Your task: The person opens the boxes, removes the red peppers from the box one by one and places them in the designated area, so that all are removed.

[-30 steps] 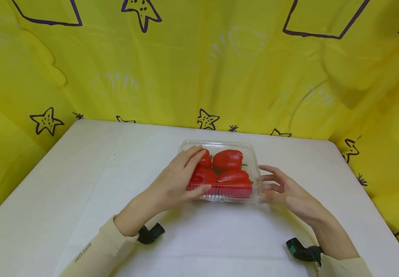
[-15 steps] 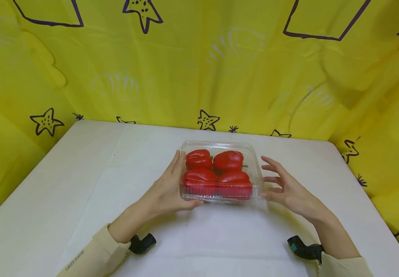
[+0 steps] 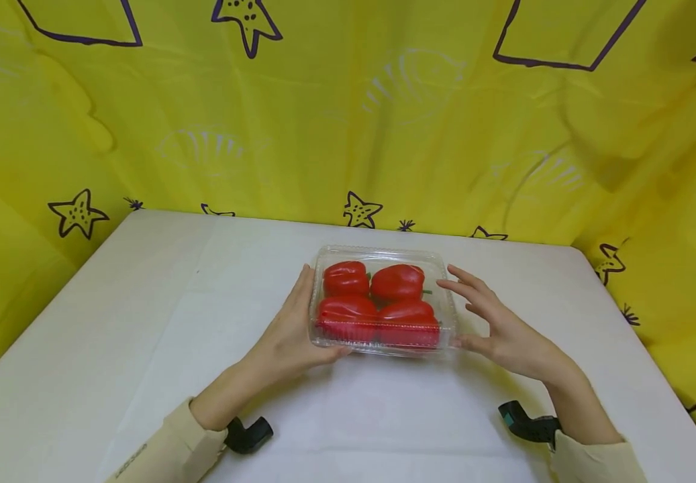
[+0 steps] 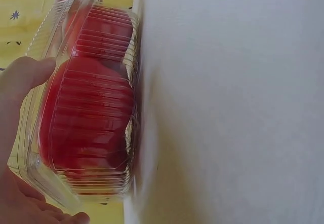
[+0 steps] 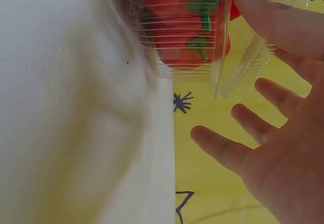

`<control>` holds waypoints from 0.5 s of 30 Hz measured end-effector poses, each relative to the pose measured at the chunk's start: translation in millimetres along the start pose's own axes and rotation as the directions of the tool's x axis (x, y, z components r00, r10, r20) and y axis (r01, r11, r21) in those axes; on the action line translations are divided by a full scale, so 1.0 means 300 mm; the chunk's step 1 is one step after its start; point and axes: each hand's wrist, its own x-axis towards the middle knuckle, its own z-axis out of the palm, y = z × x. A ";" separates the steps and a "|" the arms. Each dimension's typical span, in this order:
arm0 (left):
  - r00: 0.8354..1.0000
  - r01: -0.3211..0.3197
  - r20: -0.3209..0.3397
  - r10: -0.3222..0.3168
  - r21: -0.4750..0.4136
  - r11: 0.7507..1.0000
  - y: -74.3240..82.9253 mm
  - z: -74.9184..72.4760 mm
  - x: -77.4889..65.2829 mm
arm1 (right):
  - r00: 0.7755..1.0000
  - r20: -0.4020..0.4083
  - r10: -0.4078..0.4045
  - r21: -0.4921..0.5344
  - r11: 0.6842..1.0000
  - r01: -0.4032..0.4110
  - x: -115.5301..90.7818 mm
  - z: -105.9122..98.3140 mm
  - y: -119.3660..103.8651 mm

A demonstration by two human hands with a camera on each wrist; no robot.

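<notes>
A clear plastic clamshell box (image 3: 384, 253) stands on the white table, with several red bell peppers (image 3: 398, 282) inside. Green stems (image 5: 202, 11) show through its ribbed wall in the right wrist view. My left hand (image 3: 284, 335) holds the box at its left side, the thumb along the front edge and the fingers along the side wall. At the right side is my right hand (image 3: 505, 329), its fingers spread and its thumb at the front right corner. There the lid edge (image 5: 243, 69) stands a little apart from the base.
The white table (image 3: 384, 416) stretches around the box. Behind and to both sides hangs a yellow curtain (image 3: 299, 121) with drawn stars and fish. Black wrist cameras (image 3: 250, 435) sit below both hands.
My left hand has slid off the top of the box to its left side, uncovering the peppers. My right hand's fingers have risen over the right edge, the thumb staying at the corner.
</notes>
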 end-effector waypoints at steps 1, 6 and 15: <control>1.000 0.017 0.000 -0.017 -0.005 1.000 -0.001 0.001 -0.001 | 1.000 0.000 -0.008 0.000 1.000 0.008 0.001 0.002 -0.001; 0.998 0.063 -0.002 -0.064 -0.062 0.996 -0.008 0.007 -0.001 | 0.999 -0.013 -0.044 0.023 0.999 0.044 0.009 0.009 -0.005; 0.998 0.068 0.025 -0.065 -0.149 0.987 -0.009 0.008 0.002 | 1.000 -0.007 -0.021 0.005 1.000 0.021 0.007 0.004 -0.009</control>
